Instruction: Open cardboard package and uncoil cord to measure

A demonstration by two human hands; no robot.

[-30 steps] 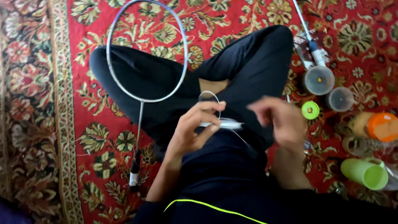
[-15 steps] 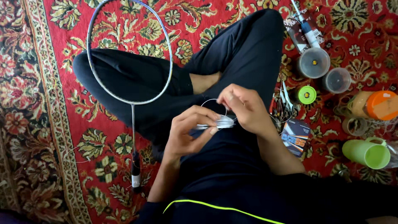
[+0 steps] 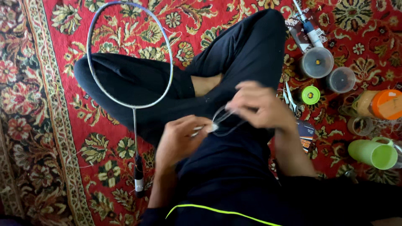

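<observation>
Left hand point(image 3: 180, 140): our fingers are pinching the coiled clear racket string point(image 3: 224, 121).
Right hand point(image 3: 259, 106): fingers are gripping its loop.
Risk: slack coil may be kinking.

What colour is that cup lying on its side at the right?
Light green; the cup shows best in the head view.

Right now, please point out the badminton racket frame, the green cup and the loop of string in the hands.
badminton racket frame point(image 3: 135, 125): head view, on the thin shaft below the unstrung hoop.
green cup point(image 3: 368, 151): head view, on its side wall.
loop of string point(image 3: 226, 119): head view, on the clear coil between both hands.
</observation>
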